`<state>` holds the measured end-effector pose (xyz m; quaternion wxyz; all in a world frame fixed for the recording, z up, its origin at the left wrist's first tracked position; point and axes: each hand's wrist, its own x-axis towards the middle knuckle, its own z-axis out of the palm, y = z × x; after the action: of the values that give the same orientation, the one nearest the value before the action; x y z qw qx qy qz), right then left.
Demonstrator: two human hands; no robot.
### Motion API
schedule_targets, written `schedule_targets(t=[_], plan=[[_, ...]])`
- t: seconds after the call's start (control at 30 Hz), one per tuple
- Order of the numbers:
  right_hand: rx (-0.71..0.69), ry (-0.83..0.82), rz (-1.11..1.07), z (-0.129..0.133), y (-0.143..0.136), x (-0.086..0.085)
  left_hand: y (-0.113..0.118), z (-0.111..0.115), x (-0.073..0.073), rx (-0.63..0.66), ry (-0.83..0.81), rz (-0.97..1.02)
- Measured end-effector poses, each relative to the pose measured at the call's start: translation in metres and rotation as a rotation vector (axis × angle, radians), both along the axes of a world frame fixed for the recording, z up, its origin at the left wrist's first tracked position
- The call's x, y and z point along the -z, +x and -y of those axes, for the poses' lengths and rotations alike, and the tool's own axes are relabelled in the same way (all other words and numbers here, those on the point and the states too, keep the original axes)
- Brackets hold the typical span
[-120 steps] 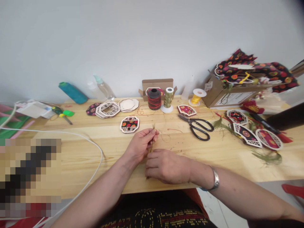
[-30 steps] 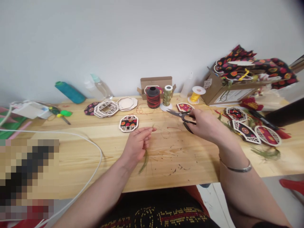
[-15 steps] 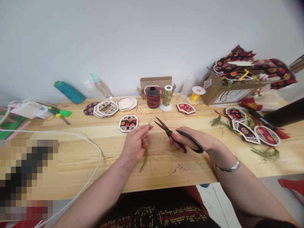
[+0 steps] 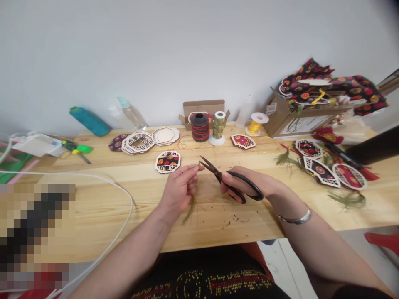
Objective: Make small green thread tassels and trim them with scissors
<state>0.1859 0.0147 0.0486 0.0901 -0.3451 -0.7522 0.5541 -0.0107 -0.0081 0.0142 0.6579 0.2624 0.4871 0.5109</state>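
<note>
Above the wooden table, my left hand (image 4: pixel 181 185) pinches a green thread tassel (image 4: pixel 189 211). Its loose strands hang below the palm, and a short end sticks up past thumb and forefinger. My right hand (image 4: pixel 232 182) grips black-handled scissors (image 4: pixel 215 169), their blades slightly parted and pointing left. The blade tips are right beside the short end at my left fingertips; whether they touch it I cannot tell. Just behind my left hand lies an ornament (image 4: pixel 168 162) with a pale fretwork frame over dark patterned fabric. Dark snippets (image 4: pixel 232 221) are scattered below my hands.
Behind my hands stand a red-and-black thread spool (image 4: pixel 200 127), a gold-green spool (image 4: pixel 219 126) and a yellow spool (image 4: pixel 258 122). Stacked frames (image 4: pixel 137 143) lie at left. Finished ornaments (image 4: pixel 321 171) and a fabric-filled carton (image 4: pixel 299 120) are at right. A white cable (image 4: pixel 129 199) loops across the left.
My right hand has brought the scissors left, so the blades now reach my left fingertips. The blades look closer together. My left hand has barely moved.
</note>
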Motion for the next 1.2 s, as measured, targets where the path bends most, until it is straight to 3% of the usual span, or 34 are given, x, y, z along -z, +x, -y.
schedule_targets(t=[0.37,0.73,1.0,1.2], plan=[[0.133,-0.017,0.036,0.0061,-0.0023,-0.0077,-0.0002,0.0005,-0.0002,0.044,0.008,-0.009],[0.079,-0.021,-0.003,0.001,-0.001,-0.0005,-0.0009,0.0001,0.0,0.047,0.005,-0.006],[0.112,-0.043,-0.023,0.0011,-0.0019,0.0019,-0.0013,0.0001,-0.0005,0.035,-0.004,-0.003],[0.08,0.071,-0.026,0.0008,0.0,0.001,-0.0014,-0.0005,-0.0007,0.018,0.001,-0.002]])
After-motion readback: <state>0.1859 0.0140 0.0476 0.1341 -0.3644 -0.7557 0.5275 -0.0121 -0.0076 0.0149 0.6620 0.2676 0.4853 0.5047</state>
